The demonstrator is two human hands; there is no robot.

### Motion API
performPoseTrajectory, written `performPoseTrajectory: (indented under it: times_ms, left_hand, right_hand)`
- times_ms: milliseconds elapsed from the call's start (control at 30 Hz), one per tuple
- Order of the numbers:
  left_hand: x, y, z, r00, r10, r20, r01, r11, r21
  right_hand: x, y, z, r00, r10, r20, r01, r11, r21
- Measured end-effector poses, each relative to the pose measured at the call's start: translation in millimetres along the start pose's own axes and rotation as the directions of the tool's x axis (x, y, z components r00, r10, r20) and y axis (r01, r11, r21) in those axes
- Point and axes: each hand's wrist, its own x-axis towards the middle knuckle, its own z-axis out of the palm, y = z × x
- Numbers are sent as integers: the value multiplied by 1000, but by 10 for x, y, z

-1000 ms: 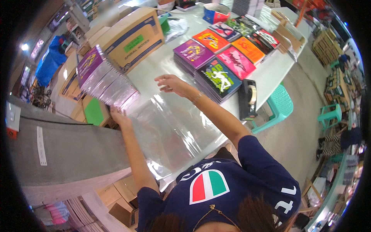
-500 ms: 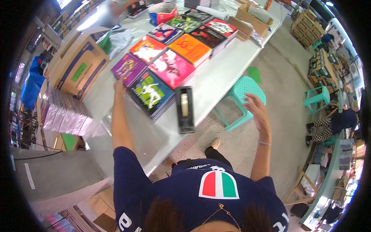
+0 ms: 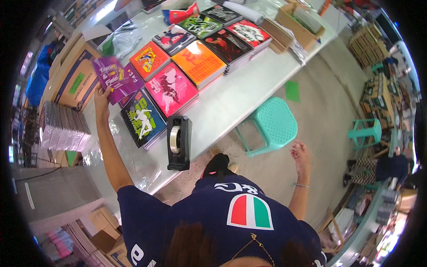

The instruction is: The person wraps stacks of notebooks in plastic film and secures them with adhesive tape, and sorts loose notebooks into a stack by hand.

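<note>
My left hand [image 3: 101,95] reaches over the white table [image 3: 231,107] and grips a purple notebook [image 3: 112,76], lifted and tilted above its stack. Beside it lie stacks of a dark green-lettered notebook [image 3: 141,119], a pink one [image 3: 171,89], and orange ones [image 3: 199,62]. My right hand [image 3: 301,155] hangs off to the side over the floor, fingers apart, holding nothing, above and right of a teal plastic stool [image 3: 271,127].
A black tape dispenser [image 3: 179,142] stands at the table's near edge. Clear plastic sleeves [image 3: 62,129] are stacked at the left, next to a cardboard box [image 3: 75,80]. More boxes sit at the far end [image 3: 298,20]. Another teal stool [image 3: 367,133] and a seated person [image 3: 387,169] are at the right.
My left hand has moved from the table near the dark notebook up to the purple stack and lifted a purple notebook. My right hand stays out over the floor.
</note>
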Motion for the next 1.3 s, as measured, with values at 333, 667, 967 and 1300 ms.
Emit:
performPoseTrajectory:
  times_ms: [333,667,967,1300]
  left_hand:
    - [-1628,442,2425,547,708,447,-820,560,118]
    - [-985,-62,2735,865,-9,502,-225,887,404]
    - [1407,-611,1977,823,-84,-562,525,491,696]
    - [1633,-1018,1087,888,-156,-432,415,677,608]
  right_hand:
    - [1166,-800,1442,859,-468,209,512,781,-357]
    - [2234,-1435,3212,582,-482,655,702,704,-105]
    - [2801,-2058,6178,-232,-502,833,946,82,313]
    - [3180,-2056,7606,-116,78,990,993,13,116]
